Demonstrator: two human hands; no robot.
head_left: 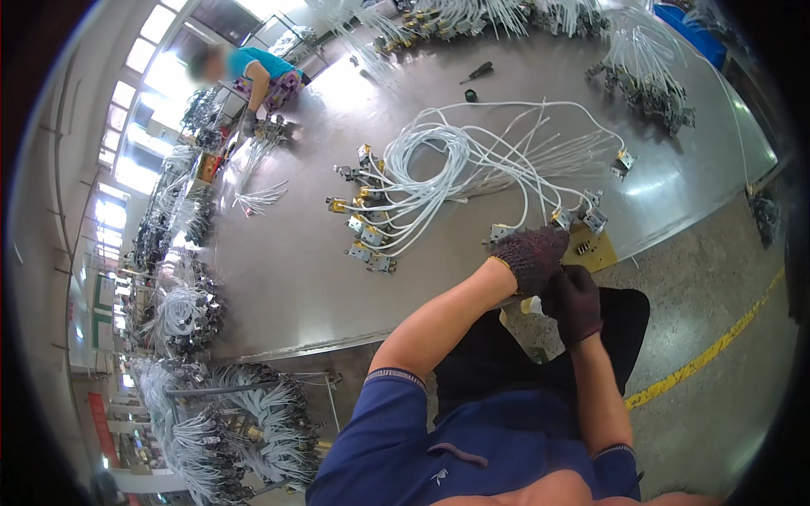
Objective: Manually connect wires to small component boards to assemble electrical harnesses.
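- Head view: we sat at the edge of the steel desk (278,278), both hands in dark knit gloves, close together at about five o'clock from the white cable bundle (456,169).
- Our left hand (530,255) was curled shut, its grip closed around something at the desk edge that we could not make out; a small metal connector (499,232) lay just beside it, at nine to ten o'clock.
- Our right hand (575,299) sat just below, at five o'clock from the left; whether its grip was closed we could not tell.
- We judged the step to be work on one cable end; the next move likely needed a steady hold and fine fingertip alignment.
- A yellowish flat plate (592,249) lay at the desk edge beside the hands; we saw no container on the desk.
- A screwdriver (477,72) lay at twelve o'clock, well apart.
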